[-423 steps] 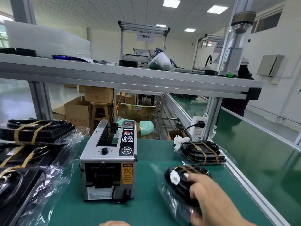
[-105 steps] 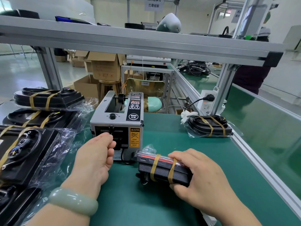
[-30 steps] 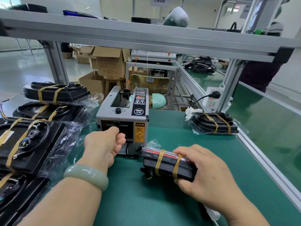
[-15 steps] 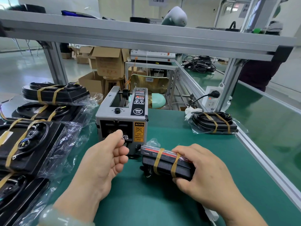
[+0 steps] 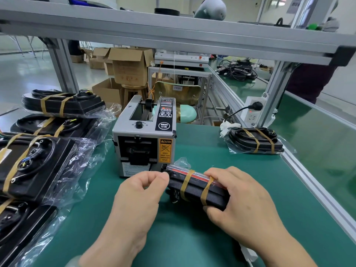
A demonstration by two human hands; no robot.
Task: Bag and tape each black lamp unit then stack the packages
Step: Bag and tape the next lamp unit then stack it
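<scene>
The right hand (image 5: 240, 197) covers the 3 o'clock end of the bagged lamp unit (image 5: 194, 187), and whether any tape sits in the pinch of the left hand (image 5: 138, 191) is too small to tell. At 9 o'clock the stacked packages (image 5: 28, 166) run off the frame's edge. At 2 o'clock a person (image 5: 308, 81) is hidden from the chest up by the shelf rail (image 5: 173, 35), and the white label low on the tape dispenser (image 5: 144, 135) is unreadable.

Both bare forearms reach up from the lower edge and converge toward the middle. The left hand (image 5: 141, 192) is curled, thumb and forefinger tips pressed together in a pinch at the left end of the bagged lamp unit (image 5: 192, 186); anything between them is too small to tell. The right hand (image 5: 238, 195) grips that unit's right end, fingers over its top, thumb on the near side.
</scene>
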